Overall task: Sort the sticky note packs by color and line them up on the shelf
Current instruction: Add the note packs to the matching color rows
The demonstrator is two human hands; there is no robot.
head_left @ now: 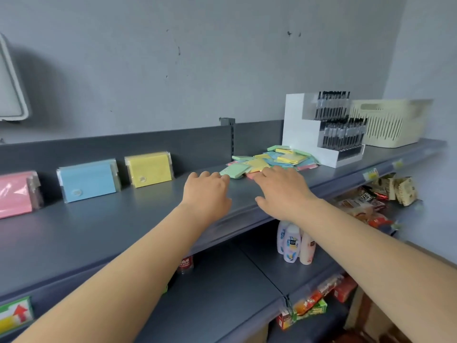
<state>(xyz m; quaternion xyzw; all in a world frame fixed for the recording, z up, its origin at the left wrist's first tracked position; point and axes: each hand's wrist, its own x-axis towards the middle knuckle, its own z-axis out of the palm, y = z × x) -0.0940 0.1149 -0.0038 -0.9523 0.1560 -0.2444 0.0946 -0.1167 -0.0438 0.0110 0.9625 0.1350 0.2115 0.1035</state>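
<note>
Reaching w/ both hands, left hand point(207, 191) fingers loose, right hand point(282, 191) fingers spread, touching sticky note pile point(272, 158)

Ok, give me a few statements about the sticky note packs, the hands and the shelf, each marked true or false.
1. Three rows stand against the shelf's back panel: pink row, blue row, yellow row. True.
2. The unsorted pile lies in the cream basket. False: it lies on the shelf beside the pen display.
3. The left hand reaches toward a green pack. True.
4. The right hand holds a bottle. False: it is over the pile's edge.
</note>
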